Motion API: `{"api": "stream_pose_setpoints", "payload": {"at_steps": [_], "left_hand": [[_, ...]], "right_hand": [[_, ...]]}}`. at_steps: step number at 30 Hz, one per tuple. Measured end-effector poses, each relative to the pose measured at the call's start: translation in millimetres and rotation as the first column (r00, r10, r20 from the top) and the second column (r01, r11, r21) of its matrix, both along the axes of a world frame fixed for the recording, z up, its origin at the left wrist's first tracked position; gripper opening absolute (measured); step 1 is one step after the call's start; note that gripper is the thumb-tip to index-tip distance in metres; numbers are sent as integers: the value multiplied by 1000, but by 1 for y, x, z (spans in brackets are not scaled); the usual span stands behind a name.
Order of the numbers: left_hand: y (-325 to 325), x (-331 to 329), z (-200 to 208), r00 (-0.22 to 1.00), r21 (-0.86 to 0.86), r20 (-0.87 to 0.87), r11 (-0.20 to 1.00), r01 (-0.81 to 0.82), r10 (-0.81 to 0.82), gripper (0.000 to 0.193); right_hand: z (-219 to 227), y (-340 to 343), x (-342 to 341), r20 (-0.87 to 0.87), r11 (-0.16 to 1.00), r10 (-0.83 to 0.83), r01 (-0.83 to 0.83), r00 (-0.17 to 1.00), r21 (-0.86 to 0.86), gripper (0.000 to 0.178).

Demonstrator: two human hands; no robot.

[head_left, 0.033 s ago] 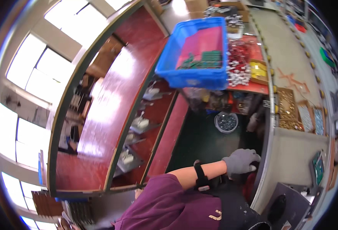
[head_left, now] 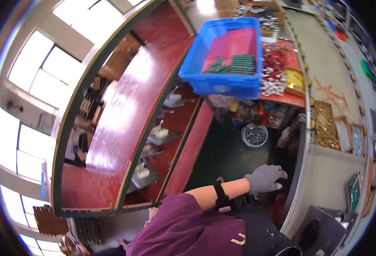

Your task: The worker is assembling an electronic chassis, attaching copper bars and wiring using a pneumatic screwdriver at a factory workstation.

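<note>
My left hand (head_left: 265, 178), in a grey glove, reaches right with its fingers spread and the thumb apart. Nothing shows in it. It hovers over the dark green floor, close to the dark side edge (head_left: 298, 175) of the long grey bench. A black strap (head_left: 221, 196) with a small device is wrapped round that wrist, below a purple sleeve. Just beyond the hand stands a round white tub (head_left: 255, 136) of small metal parts. Something dark red (head_left: 277, 207) lies below the fingers, too shaded to name. My right hand does not appear.
A blue bin (head_left: 222, 87) with green circuit boards (head_left: 242, 65) stands ahead, beside red-and-white small parts (head_left: 274, 77). Open boxes of brass pieces (head_left: 323, 123) sit on the bench. At left rises a red shelf unit (head_left: 119, 115); a grey box-shaped machine (head_left: 318, 230) stands lower right.
My left hand has drawn slightly left from the bench edge, and its fingers have straightened and spread. The whole view has shifted a little.
</note>
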State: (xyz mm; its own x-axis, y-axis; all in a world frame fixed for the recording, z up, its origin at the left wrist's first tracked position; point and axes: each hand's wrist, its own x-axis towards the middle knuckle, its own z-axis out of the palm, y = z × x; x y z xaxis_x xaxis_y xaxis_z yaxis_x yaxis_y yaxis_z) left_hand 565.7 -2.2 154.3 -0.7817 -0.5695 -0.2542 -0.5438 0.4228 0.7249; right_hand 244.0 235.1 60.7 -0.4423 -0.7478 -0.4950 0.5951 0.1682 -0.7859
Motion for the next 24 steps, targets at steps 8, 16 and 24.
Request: {"api": "stream_pose_setpoints", "payload": {"at_steps": [8, 16, 24], "left_hand": [[-33, 290, -129, 384, -48, 131, 393, -918, 914, 49], [-56, 537, -254, -523, 351, -144, -451, -821, 840, 46], [78, 501, -269, -783, 412, 453, -879, -241, 426, 38]], "right_hand": [[17, -69, 210, -117, 908, 256, -197, 960, 370, 38], [20, -21, 257, -207, 666, 325, -68, 923, 743, 34], [-9, -69, 274, -125, 566, 606, -316, 786, 761, 30]]}}
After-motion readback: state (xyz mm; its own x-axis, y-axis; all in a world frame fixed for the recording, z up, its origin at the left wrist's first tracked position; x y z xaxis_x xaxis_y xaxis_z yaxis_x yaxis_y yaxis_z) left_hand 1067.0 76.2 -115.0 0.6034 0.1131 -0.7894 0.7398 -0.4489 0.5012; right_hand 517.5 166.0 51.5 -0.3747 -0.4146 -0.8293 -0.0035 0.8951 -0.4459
